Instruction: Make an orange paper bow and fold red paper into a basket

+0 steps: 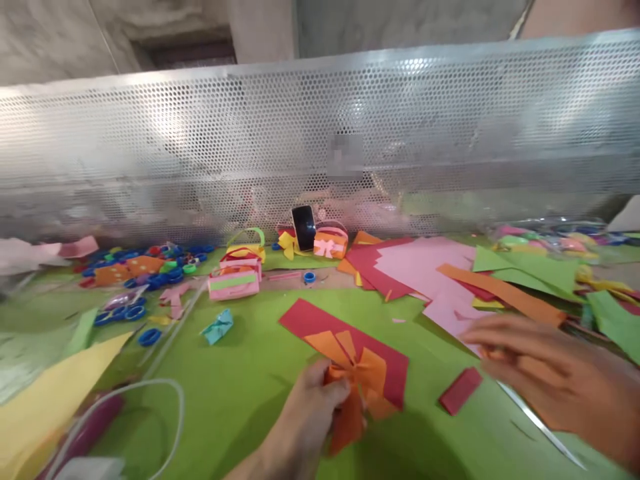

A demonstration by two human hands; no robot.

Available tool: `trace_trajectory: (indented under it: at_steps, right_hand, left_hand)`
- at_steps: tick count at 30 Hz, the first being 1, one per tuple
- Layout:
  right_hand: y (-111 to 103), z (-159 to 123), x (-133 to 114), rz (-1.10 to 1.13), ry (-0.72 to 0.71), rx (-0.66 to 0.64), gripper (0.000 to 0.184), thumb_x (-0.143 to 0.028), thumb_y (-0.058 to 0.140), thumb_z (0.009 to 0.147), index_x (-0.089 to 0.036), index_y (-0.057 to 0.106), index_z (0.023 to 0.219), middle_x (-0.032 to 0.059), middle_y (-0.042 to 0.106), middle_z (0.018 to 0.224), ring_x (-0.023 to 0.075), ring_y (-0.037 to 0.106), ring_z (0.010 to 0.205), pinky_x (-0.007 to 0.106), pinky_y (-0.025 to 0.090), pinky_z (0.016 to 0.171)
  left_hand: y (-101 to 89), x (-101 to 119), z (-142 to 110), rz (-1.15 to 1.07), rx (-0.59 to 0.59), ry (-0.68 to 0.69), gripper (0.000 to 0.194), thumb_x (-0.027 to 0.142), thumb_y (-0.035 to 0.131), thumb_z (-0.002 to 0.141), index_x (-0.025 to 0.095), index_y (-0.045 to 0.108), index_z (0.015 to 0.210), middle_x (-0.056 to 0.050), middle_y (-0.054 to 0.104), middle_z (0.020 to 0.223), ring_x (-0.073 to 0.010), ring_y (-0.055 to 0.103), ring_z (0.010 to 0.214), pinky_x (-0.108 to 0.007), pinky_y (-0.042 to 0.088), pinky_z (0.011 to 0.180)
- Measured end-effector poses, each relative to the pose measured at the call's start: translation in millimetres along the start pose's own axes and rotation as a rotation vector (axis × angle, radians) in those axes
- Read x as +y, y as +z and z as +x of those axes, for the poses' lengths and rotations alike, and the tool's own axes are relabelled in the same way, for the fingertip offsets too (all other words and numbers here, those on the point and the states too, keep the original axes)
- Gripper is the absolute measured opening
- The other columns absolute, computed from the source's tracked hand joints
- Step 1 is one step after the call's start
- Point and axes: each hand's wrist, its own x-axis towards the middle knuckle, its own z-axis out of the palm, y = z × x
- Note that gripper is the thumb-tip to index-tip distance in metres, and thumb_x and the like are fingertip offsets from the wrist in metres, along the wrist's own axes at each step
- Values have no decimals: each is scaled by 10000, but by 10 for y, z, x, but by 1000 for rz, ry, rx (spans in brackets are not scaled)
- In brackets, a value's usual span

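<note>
My left hand (307, 413) pinches an orange paper bow (357, 380) at its knot, just above a red paper strip (345, 347) on the green table. My right hand (555, 380) is blurred by motion at the right, fingers stretched leftward; a small orange scrap seems to sit at its fingertips, but I cannot tell whether it is gripped. A small dark red paper piece (461, 390) lies between the two hands.
Sheets of pink, red, orange and green paper (450, 273) are piled at the right. Small paper baskets (237, 270), a black phone (304, 227), blue rings (150, 267) and a teal bow (219, 325) lie along a perforated metal screen (320, 147). Yellow paper (45, 393) lies at the left.
</note>
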Motion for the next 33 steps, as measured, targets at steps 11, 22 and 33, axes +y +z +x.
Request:
trace_trajectory:
  at_steps: [11,22,33]
  right_hand:
    - [778,232,-965,191,-169,-92,180,-82,487,853,-191,591,756,20,505,774,143,498,704,256,429,597]
    - [791,98,-979,16,-425,40,229,-60,505,886,-149,654,737,15,554,586,158,446,631,311,311,611]
    - [775,89,-970,-167,-573,75,230,-42,473,879,-155,664,817,34,653,695,186,546,682,373,387,699]
  left_hand:
    - [45,-15,22,237,-18,88,86,232,523,683,173,499,625,58,432,536,-65,336,466,-208,245,457]
    - [41,-73,79,241,57,75,205,281,514,725,194,419,565,66,370,512,-73,313,472,-231,223,474]
    - [60,-24,36,76,7,-20,224,366,614,667,161,522,673,25,511,572,-95,467,495,-222,369,488]
